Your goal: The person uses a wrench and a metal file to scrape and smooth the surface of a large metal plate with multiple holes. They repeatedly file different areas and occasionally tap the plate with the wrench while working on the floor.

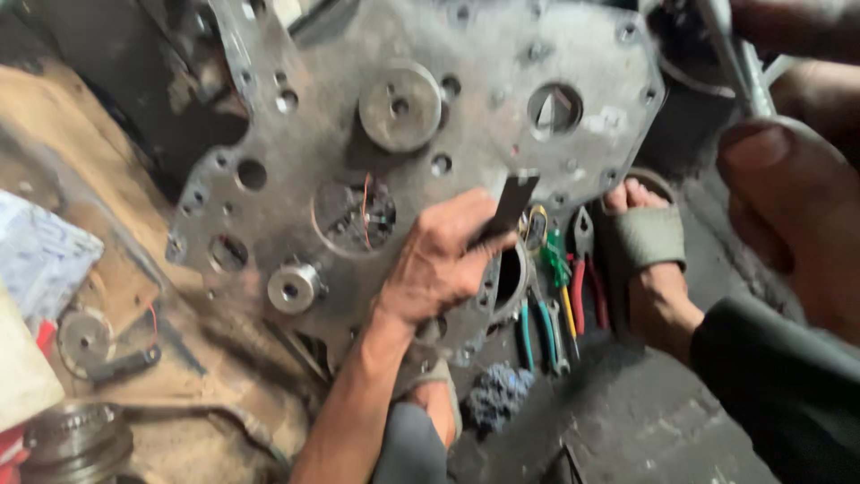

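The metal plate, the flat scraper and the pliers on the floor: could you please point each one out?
Metal plate [466, 54], head view, bare upper face.
Flat scraper [512, 199], head view, blade middle.
Pliers [578, 291], head view, red handle.

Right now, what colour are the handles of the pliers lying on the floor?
Red handles on the pliers, seen in the head view.

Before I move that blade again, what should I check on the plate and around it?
1. Grip: left hand has its fingers closed round the flat dark blade. Ok.
2. Blade contact with the metal plate: it overlaps the plate's lower edge, but whether it touches is unclear. Cannot tell.
3. Right hand: blurred, close to the camera. Cannot tell.
4. Pliers and screwdrivers: lying just below the plate's edge, likely in the way. Not ok.
5. Sandalled foot: right beside those tools, near the plate. Not ok.
6. Plate support: hidden. Cannot tell.
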